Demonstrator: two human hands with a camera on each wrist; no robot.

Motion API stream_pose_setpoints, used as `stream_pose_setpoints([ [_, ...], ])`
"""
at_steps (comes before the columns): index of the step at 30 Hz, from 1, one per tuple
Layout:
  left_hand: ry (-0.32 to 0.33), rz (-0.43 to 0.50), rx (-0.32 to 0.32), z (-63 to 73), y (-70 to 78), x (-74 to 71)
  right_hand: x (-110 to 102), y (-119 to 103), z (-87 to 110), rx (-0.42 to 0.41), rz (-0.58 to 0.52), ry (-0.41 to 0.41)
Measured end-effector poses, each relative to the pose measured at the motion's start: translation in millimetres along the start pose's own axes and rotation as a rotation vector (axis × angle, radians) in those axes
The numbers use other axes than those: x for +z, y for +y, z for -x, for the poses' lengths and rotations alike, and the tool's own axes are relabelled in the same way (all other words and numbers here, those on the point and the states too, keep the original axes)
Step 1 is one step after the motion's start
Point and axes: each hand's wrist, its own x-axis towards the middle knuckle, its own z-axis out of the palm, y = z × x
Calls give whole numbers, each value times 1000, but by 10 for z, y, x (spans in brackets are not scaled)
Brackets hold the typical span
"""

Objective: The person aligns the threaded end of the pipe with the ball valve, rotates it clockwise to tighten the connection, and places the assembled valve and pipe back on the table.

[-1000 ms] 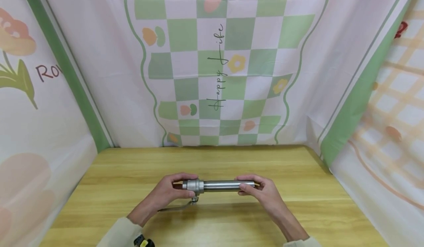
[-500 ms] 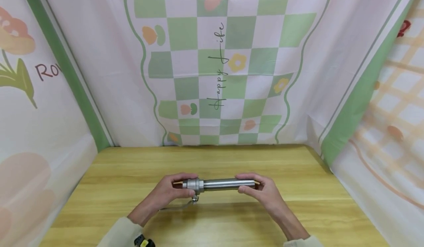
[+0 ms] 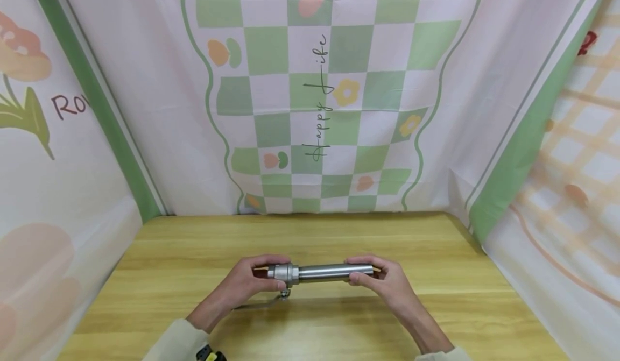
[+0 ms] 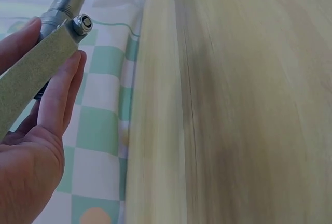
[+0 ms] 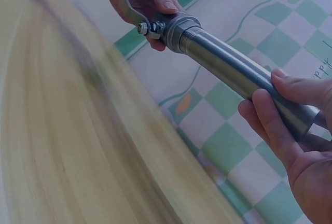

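Note:
My left hand (image 3: 244,279) holds a metal ball valve (image 3: 284,273), thumb on the near side and fingers on the far side. The valve's lever handle (image 4: 39,63) hangs towards me and points left, fixed by a nut (image 5: 142,28). Screwed onto the valve's right end is a smooth steel pipe (image 3: 324,273), with a little thread (image 5: 189,41) showing at the joint. Around the pipe's free end, my right hand (image 3: 389,284) grips with thumb and fingers. Valve and pipe lie nearly level in the air above the table.
The wood-grain table (image 3: 310,237) spreads beneath both hands. A green and white checked cloth (image 3: 310,108) hangs behind its far edge. Patterned cloths also close off the left (image 3: 58,189) and right (image 3: 571,189) sides. A dark watch (image 3: 210,353) sits at the left sleeve.
My right thumb has shifted slightly towards me on the pipe, and its fingers sit a little differently. The pipe's tilt varies slightly. My left hand stays on the valve.

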Motion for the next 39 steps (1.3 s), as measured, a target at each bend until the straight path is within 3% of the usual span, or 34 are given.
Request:
stream_pose_setpoints([
  [15,15,14,-21,4,38,-10,16,-10,14,-40,-42,23],
  [24,8,11,-18,10,13,3,23,23,15,-8,-80,24],
  [39,-6,7,11,16,36,12,55,3,19,38,-55,57],
])
